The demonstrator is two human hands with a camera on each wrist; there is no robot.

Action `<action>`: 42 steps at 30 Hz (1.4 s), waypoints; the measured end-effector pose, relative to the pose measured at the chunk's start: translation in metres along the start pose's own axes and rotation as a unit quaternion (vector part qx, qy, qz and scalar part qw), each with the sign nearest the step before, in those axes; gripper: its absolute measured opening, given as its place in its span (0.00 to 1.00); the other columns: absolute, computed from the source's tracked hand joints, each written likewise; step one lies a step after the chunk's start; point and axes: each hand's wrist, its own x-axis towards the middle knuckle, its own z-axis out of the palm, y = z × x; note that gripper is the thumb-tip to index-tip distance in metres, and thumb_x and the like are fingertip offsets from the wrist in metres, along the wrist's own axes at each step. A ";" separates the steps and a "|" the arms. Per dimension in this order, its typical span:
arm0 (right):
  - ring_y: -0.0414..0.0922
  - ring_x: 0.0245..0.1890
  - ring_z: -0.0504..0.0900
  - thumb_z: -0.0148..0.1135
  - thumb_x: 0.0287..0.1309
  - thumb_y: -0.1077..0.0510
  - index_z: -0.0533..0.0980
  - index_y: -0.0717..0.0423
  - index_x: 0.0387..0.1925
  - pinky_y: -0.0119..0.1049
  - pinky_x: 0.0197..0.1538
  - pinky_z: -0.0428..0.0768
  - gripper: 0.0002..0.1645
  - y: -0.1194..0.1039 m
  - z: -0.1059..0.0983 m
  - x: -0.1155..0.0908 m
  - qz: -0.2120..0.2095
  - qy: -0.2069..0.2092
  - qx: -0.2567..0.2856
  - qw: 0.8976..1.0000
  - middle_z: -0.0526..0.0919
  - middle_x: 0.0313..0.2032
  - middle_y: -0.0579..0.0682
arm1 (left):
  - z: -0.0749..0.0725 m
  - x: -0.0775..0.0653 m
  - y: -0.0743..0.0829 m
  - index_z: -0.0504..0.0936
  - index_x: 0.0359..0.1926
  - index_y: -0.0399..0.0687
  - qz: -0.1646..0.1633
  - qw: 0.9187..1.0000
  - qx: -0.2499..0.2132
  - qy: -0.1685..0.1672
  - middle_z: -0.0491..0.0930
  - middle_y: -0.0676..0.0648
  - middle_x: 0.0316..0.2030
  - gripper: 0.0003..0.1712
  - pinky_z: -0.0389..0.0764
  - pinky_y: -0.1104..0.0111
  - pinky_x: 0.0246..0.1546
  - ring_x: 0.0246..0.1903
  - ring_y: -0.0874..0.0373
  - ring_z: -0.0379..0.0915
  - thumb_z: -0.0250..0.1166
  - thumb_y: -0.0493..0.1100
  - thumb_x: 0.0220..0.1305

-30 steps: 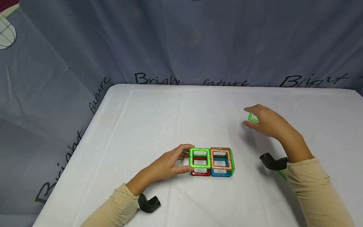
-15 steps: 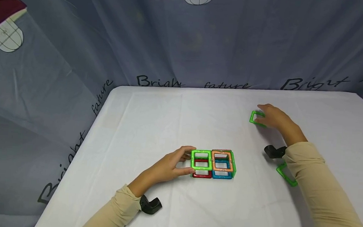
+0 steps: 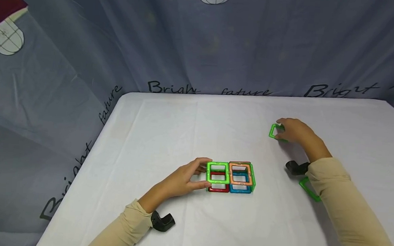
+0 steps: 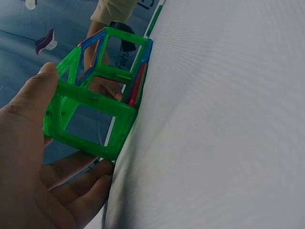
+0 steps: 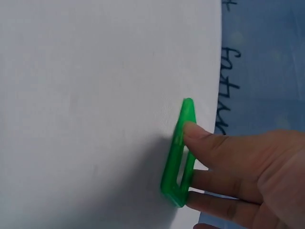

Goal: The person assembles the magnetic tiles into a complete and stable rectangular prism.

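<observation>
A two-cube box of magnetic tiles (image 3: 228, 173) stands on the white table. On top it shows a green and an orange square tile (image 3: 240, 164), with red and blue tiles (image 3: 241, 191) at its bottom. My left hand (image 3: 182, 179) holds the box's left end, thumb on the near side and fingers on the far side. In the left wrist view the thumb lies on a corner of the green end tile (image 4: 124, 109). Farther back at right, my right hand (image 3: 296, 132) pinches a green square tile (image 5: 172, 167) with the thumb on its face, the tile tilted over the cloth.
Another loose green tile (image 3: 310, 191) lies beside the right sleeve (image 3: 348, 210), partly hidden by it. Black wrist cameras (image 3: 162, 222) jut from both wrists. A grey printed curtain (image 3: 243, 46) hangs along the table's back and left edges.
My right hand has drawn its spread fingers in and now pinches the green tile. The loose green tile by the sleeve shows more. My left hand keeps its hold on the box.
</observation>
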 end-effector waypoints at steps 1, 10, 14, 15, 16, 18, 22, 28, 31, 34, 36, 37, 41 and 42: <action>0.68 0.56 0.64 0.62 0.54 0.55 0.61 0.74 0.58 0.61 0.57 0.65 0.37 -0.002 0.001 -0.002 -0.004 0.000 0.000 1.000 0.66 0.55 0.74 | 0.000 0.000 0.000 0.56 0.64 0.56 -0.001 1.000 0.000 0.000 0.72 0.50 0.54 0.36 0.73 0.64 0.54 0.53 0.59 0.71 0.60 0.56 0.58; 0.67 0.54 0.66 0.66 0.50 0.54 0.63 0.72 0.57 0.61 0.54 0.68 0.38 -0.017 0.018 -0.029 -0.006 0.032 0.001 0.999 0.66 0.53 0.74 | 0.001 -0.001 -0.003 0.56 0.64 0.56 0.002 1.000 -0.005 0.000 0.73 0.51 0.54 0.36 0.73 0.65 0.54 0.53 0.60 0.71 0.60 0.56 0.58; 0.64 0.49 0.67 0.69 0.45 0.55 0.66 0.69 0.56 0.58 0.48 0.72 0.39 -0.024 0.021 -0.041 -0.012 0.083 -0.012 0.996 0.66 0.48 0.70 | 0.002 -0.001 -0.002 0.56 0.64 0.56 0.002 1.000 -0.008 0.002 0.73 0.51 0.54 0.36 0.73 0.65 0.55 0.53 0.60 0.71 0.60 0.56 0.58; 0.63 0.47 0.67 0.70 0.44 0.56 0.67 0.68 0.56 0.56 0.46 0.73 0.39 -0.027 0.021 -0.043 -0.018 0.094 -0.013 0.995 0.66 0.47 0.69 | 0.002 -0.001 -0.001 0.56 0.64 0.57 0.001 1.000 -0.008 0.004 0.73 0.51 0.53 0.36 0.73 0.65 0.55 0.53 0.60 0.71 0.61 0.55 0.58; 0.61 0.46 0.68 0.71 0.43 0.57 0.68 0.67 0.56 0.55 0.45 0.73 0.38 -0.029 0.021 -0.045 -0.025 0.103 -0.014 0.994 0.67 0.45 0.68 | 0.002 -0.001 -0.001 0.56 0.64 0.57 0.000 1.000 -0.007 0.006 0.73 0.51 0.53 0.36 0.72 0.65 0.55 0.53 0.60 0.71 0.61 0.55 0.58; 0.59 0.43 0.69 0.70 0.43 0.58 0.69 0.65 0.55 0.53 0.41 0.74 0.36 -0.032 0.020 -0.047 -0.035 0.105 -0.009 0.994 0.67 0.43 0.67 | 0.001 -0.001 -0.001 0.56 0.64 0.57 -0.002 1.000 -0.009 0.008 0.73 0.51 0.53 0.36 0.72 0.65 0.55 0.53 0.61 0.71 0.62 0.54 0.58; 0.56 0.39 0.73 0.66 0.47 0.62 0.71 0.63 0.53 0.50 0.39 0.76 0.28 -0.038 0.015 -0.051 -0.046 0.084 0.012 0.995 0.70 0.41 0.65 | 0.001 0.000 -0.001 0.56 0.64 0.56 0.005 1.000 -0.007 0.007 0.73 0.51 0.53 0.36 0.72 0.66 0.55 0.53 0.61 0.72 0.62 0.53 0.58; 0.49 0.32 0.75 0.62 0.49 0.66 0.74 0.64 0.49 0.44 0.34 0.76 0.21 -0.045 0.006 -0.062 -0.078 0.076 0.020 0.994 0.75 0.34 0.58 | 0.000 0.001 -0.002 0.55 0.64 0.55 0.019 1.000 0.002 0.011 0.73 0.50 0.53 0.36 0.73 0.66 0.54 0.52 0.60 0.72 0.61 0.54 0.58; 0.47 0.30 0.74 0.63 0.49 0.66 0.74 0.64 0.48 0.42 0.32 0.75 0.20 -0.049 0.001 -0.068 -0.098 0.091 0.019 0.991 0.76 0.32 0.56 | 0.000 0.000 -0.002 0.55 0.64 0.54 0.022 1.000 0.001 0.012 0.73 0.49 0.53 0.36 0.73 0.65 0.54 0.52 0.59 0.72 0.61 0.54 0.59; 0.46 0.30 0.74 0.64 0.48 0.66 0.75 0.63 0.47 0.40 0.31 0.75 0.20 -0.055 -0.003 -0.077 -0.114 0.113 0.023 0.987 0.76 0.31 0.54 | 0.001 0.000 -0.003 0.55 0.64 0.54 0.017 1.000 -0.002 0.011 0.73 0.49 0.53 0.36 0.73 0.65 0.54 0.52 0.59 0.72 0.61 0.54 0.59; 0.46 0.29 0.74 0.65 0.47 0.65 0.76 0.63 0.46 0.39 0.31 0.75 0.20 -0.061 -0.006 -0.084 -0.128 0.135 0.029 0.982 0.76 0.31 0.53 | 0.001 0.000 -0.003 0.55 0.64 0.55 0.012 1.000 -0.002 0.009 0.73 0.50 0.53 0.36 0.73 0.65 0.54 0.52 0.60 0.72 0.61 0.54 0.58; 0.45 0.29 0.74 0.66 0.47 0.66 0.76 0.63 0.45 0.39 0.30 0.75 0.20 -0.064 -0.007 -0.088 -0.138 0.152 0.031 0.978 0.76 0.30 0.53 | 0.001 0.000 -0.003 0.55 0.64 0.55 0.011 1.000 -0.002 0.007 0.73 0.50 0.53 0.36 0.73 0.65 0.54 0.53 0.60 0.72 0.61 0.54 0.58; 0.42 0.27 0.74 0.68 0.43 0.66 0.79 0.60 0.41 0.36 0.28 0.74 0.18 -0.077 -0.009 -0.107 -0.196 0.235 0.036 0.951 0.76 0.28 0.49 | 0.002 0.000 -0.003 0.55 0.64 0.56 0.007 1.000 -0.003 0.005 0.73 0.51 0.54 0.36 0.73 0.65 0.55 0.53 0.61 0.71 0.61 0.55 0.59; 0.41 0.27 0.74 0.69 0.41 0.67 0.79 0.59 0.40 0.35 0.27 0.74 0.18 -0.081 -0.010 -0.112 -0.216 0.257 0.037 0.941 0.76 0.28 0.48 | 0.002 0.000 -0.003 0.55 0.64 0.56 0.006 1.000 -0.003 0.005 0.73 0.51 0.54 0.36 0.73 0.65 0.55 0.53 0.61 0.71 0.61 0.55 0.59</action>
